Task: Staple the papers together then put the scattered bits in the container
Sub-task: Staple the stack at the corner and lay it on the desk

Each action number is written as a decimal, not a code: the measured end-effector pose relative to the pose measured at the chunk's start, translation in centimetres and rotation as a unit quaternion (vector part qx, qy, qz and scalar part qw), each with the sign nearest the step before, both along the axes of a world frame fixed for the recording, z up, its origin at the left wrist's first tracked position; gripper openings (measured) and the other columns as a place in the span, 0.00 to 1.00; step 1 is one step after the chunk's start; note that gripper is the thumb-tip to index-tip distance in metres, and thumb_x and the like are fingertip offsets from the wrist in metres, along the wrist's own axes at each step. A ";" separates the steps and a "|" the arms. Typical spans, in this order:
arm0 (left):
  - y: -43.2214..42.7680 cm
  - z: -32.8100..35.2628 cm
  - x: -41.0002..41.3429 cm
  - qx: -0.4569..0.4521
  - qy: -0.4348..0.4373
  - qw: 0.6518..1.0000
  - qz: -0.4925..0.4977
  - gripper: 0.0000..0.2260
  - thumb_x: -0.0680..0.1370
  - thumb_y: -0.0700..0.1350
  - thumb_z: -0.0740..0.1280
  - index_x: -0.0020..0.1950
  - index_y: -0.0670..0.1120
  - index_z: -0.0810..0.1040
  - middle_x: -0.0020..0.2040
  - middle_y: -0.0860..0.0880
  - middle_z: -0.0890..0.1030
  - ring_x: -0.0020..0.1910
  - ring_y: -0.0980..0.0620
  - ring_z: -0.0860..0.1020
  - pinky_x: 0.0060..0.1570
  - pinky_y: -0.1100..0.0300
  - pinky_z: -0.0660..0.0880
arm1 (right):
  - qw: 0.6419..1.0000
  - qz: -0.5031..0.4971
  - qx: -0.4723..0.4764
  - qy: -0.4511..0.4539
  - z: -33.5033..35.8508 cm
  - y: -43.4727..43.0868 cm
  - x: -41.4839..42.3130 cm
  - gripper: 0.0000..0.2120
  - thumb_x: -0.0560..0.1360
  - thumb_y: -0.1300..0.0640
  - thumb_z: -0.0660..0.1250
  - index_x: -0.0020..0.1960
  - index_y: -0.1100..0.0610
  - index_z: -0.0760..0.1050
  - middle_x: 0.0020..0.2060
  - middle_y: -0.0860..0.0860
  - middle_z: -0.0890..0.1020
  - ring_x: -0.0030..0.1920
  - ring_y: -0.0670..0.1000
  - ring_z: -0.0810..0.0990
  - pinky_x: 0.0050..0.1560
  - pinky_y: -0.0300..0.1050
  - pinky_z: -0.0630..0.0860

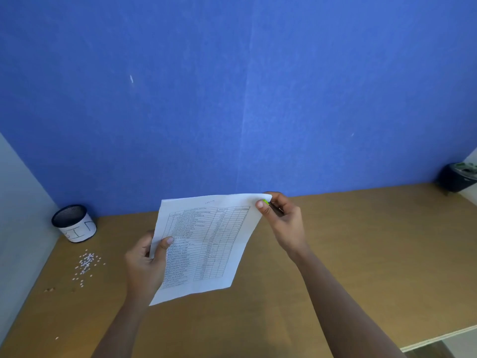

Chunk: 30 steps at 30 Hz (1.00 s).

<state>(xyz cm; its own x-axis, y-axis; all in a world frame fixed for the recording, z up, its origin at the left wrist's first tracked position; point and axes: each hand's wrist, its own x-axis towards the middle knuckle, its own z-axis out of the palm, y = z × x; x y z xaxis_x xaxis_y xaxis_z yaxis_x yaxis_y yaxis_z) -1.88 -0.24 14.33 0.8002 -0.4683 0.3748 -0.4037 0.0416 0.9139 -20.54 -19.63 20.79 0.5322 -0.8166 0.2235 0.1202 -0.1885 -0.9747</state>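
Note:
White papers (206,244) printed with a table are held up above the wooden desk (335,267). My left hand (147,259) grips their left edge, thumb on the front. My right hand (281,220) is at the top right corner, closed around a small green and black stapler (268,204) whose tip meets that corner. A heap of small white bits (86,262) lies scattered on the desk at the left. Behind them stands a black mesh container (74,223) with a white label reading BIN.
A blue partition (232,99) rises behind the desk and a white side wall (23,208) closes the left. A dark round object (458,177) sits at the far right corner. A few brown crumbs (50,289) lie near the left edge. The desk's front edge (438,338) shows at lower right.

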 end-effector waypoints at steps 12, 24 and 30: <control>0.0 -0.1 0.0 -0.017 0.023 1.000 -0.005 0.02 0.75 0.37 0.70 0.43 0.42 0.80 0.29 0.61 0.78 0.28 0.63 0.71 0.29 0.72 0.65 | 1.000 0.013 -0.019 -0.015 0.4 0.6 0.0 0.14 0.73 0.57 0.71 0.57 0.61 0.78 0.51 0.51 0.84 0.55 0.49 0.82 0.59 0.44 0.76; 0.3 0.7 -0.1 -0.052 0.050 0.997 -0.002 0.12 0.72 0.44 0.71 0.40 0.63 0.82 0.35 0.60 0.82 0.33 0.63 0.76 0.34 0.71 0.72 | 1.000 -0.009 0.012 -0.026 0.1 0.2 -0.4 0.16 0.76 0.49 0.66 0.59 0.57 0.76 0.44 0.41 0.81 0.45 0.42 0.77 0.48 0.34 0.73; 0.4 0.5 -0.2 -0.054 0.052 0.997 -0.006 0.13 0.73 0.43 0.71 0.42 0.64 0.82 0.36 0.60 0.83 0.35 0.61 0.76 0.36 0.70 0.73 | 0.994 0.013 0.072 -0.079 0.5 0.1 -0.3 0.25 0.65 0.53 0.76 0.59 0.55 0.74 0.48 0.48 0.81 0.45 0.46 0.78 0.48 0.38 0.76</control>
